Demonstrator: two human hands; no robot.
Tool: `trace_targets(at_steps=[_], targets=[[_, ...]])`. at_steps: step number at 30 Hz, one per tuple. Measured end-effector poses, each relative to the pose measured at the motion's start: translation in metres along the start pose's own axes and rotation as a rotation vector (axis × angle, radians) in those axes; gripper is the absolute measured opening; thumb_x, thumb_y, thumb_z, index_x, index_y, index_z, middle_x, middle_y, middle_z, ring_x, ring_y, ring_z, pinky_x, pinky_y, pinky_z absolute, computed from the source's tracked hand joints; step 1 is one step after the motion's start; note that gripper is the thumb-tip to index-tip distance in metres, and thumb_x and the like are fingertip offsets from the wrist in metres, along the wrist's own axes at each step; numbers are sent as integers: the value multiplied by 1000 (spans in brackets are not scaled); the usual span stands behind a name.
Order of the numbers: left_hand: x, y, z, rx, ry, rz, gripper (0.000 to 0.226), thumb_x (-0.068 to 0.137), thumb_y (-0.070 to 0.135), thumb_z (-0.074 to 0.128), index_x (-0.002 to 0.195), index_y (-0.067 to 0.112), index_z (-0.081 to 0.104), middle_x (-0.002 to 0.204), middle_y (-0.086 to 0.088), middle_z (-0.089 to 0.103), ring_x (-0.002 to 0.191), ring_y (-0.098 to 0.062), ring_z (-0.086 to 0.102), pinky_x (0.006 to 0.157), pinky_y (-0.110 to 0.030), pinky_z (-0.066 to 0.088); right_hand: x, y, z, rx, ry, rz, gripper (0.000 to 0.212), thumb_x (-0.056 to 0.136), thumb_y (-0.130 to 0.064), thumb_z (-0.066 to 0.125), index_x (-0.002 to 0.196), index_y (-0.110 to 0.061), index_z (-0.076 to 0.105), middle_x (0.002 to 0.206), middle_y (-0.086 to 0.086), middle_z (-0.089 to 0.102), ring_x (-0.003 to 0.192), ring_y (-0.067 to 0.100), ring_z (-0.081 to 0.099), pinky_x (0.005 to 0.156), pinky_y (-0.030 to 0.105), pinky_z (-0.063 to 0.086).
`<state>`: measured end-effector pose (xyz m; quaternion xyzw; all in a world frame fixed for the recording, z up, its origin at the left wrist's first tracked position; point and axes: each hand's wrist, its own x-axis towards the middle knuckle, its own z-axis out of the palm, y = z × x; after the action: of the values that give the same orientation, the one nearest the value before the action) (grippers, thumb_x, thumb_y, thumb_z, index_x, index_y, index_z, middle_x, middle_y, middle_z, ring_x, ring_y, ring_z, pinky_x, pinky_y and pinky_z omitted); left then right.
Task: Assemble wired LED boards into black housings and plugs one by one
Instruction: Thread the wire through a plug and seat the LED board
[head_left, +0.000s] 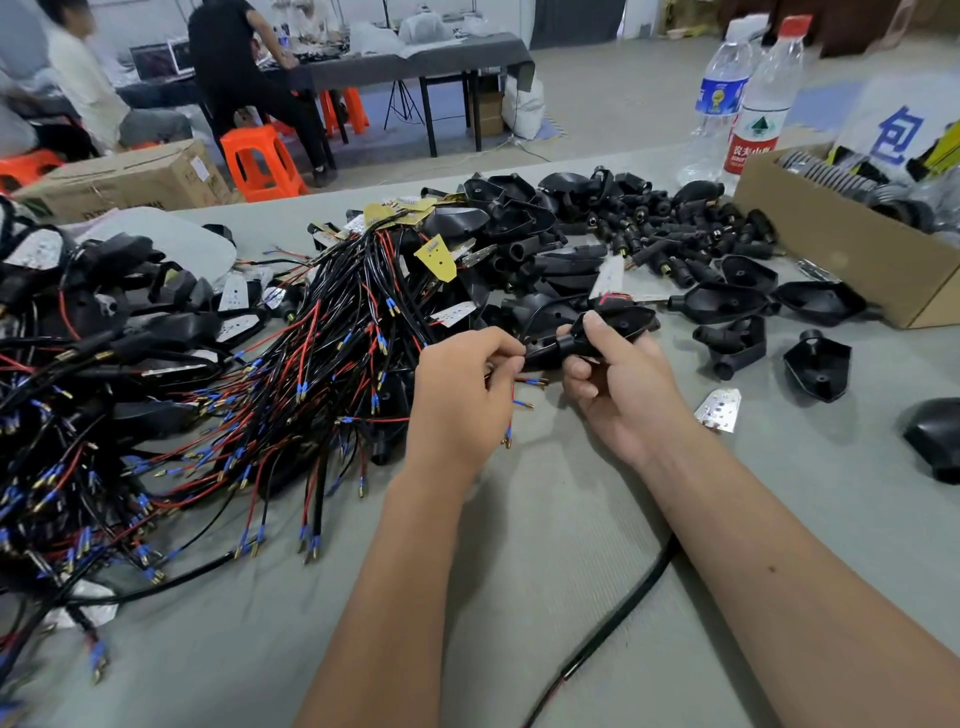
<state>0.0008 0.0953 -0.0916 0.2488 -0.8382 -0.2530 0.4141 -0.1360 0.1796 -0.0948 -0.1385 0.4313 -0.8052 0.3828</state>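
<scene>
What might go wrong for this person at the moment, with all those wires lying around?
The loose ends of the wires hanging below the left hand could catch in the big tangled bundle beside it and drag other leads along. The right hand grips the black housing by its neck alone, so a hard pull on the wire might twist it loose. The bare LED board near the right wrist could get knocked aside.

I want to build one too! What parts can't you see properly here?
- Head view: whether an LED board sits inside the black housing; the right hand covers part.
- What the left hand pinches; its fingers hide it.
- Cardboard box: cut off by the right edge.
- Far table items: too blurred.
</scene>
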Motion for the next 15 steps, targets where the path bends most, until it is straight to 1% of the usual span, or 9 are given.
trace_targets(at_steps=[2, 4, 6, 8, 10, 11, 13, 15], targets=[[1, -3, -7, 2, -19, -5, 13, 85, 3, 70, 85, 15, 75, 65, 23, 59, 61, 7, 54, 60, -5, 35, 1, -1, -1, 45, -2, 4, 6, 105, -11, 55, 102, -8, 50, 90, 9, 64, 51, 12, 45, 40, 20, 32], [1, -6, -15, -26, -52, -25, 16, 83, 0, 72, 83, 16, 76, 64, 24, 61, 60, 6, 55, 58, -5, 37, 2, -1, -2, 96, -1, 3, 7, 105, -13, 56, 105, -7, 52, 90, 9, 66, 50, 13, 45, 40, 20, 31], [2, -7, -24, -64, -88, -47, 17, 82, 1, 74, 83, 18, 77, 69, 24, 65, 58, 1, 55, 57, -8, 39, 2, -1, -2, 107, 11, -2, 13, 104, -17, 57, 110, -7, 52, 91, 10, 66, 49, 13, 45, 39, 21, 30], [1, -6, -31, -93, -99, -67, 18, 82, 1, 77, 83, 20, 78, 69, 15, 67, 56, -4, 51, 56, -15, 42, 3, 0, -3, 77, 17, -21, 15, 104, -20, 59, 109, -8, 52, 89, 10, 66, 48, 14, 45, 37, 21, 29], [0, -4, -35, -135, -77, -109, 20, 82, 0, 79, 83, 20, 79, 66, 4, 65, 59, -18, 52, 57, -18, 41, 4, 0, -4, 34, 3, -25, 17, 104, -23, 60, 108, -9, 50, 90, 11, 64, 47, 13, 44, 36, 21, 27], [0, -2, -36, -163, -78, -133, 21, 83, 0, 79, 83, 20, 80, 64, -1, 64, 61, -21, 54, 58, -19, 42, 4, 0, -4, 17, -9, -20, 19, 103, -25, 61, 107, -9, 50, 90, 12, 63, 47, 13, 42, 36, 20, 27], [0, 0, -37, -213, -114, -167, 20, 83, -1, 79, 83, 19, 80, 64, -8, 66, 62, -23, 57, 61, -22, 45, 4, -1, -6, -2, -39, -3, 23, 101, -30, 63, 100, -10, 53, 89, 11, 65, 45, 12, 40, 35, 20, 25], [0, 0, -38, -223, -152, -177, 20, 83, -2, 79, 83, 18, 80, 69, -10, 70, 67, -25, 62, 64, -18, 45, 3, -3, -8, -17, -80, 14, 25, 100, -34, 64, 92, -13, 55, 88, 9, 67, 44, 11, 39, 35, 19, 24]])
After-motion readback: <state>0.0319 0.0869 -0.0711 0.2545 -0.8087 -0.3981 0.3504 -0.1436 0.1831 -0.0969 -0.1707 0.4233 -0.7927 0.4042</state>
